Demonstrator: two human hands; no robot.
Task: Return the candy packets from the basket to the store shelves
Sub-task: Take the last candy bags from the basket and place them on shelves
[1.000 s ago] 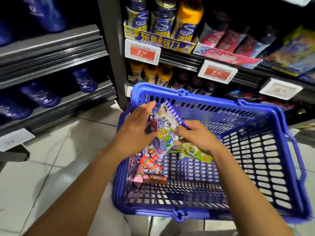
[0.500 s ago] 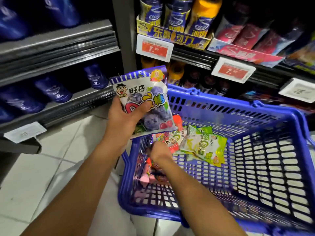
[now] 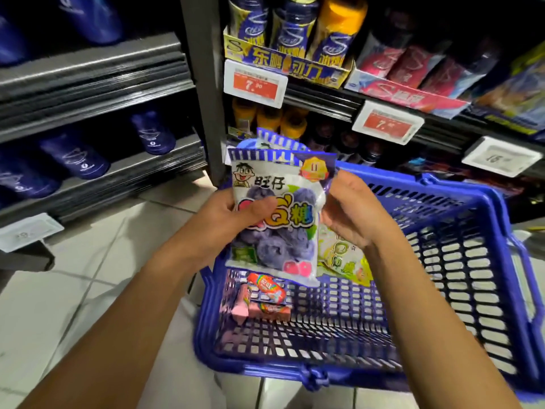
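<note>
I see the purple candy packet point(image 3: 274, 214) held upright above the left part of the blue basket point(image 3: 460, 290). My left hand point(image 3: 224, 222) grips it from its left side, with the thumb pressed across the front of the packet. My right hand point(image 3: 351, 211) is at the packet's right edge; its fingers point(image 3: 339, 180) are curled at that edge, but I cannot tell if they really pinch it. Behind the purple packet at least one more packet edge shows at the top. A green candy packet point(image 3: 342, 255) lies inside the basket, just right of the purple one and partly hidden by it. Below the purple packet, on the basket floor, lie some small pink and orange candy rolls point(image 3: 262, 296). Beyond the basket stand the store shelves point(image 3: 324, 101) with bottles and red price tags point(image 3: 255, 82).
</note>
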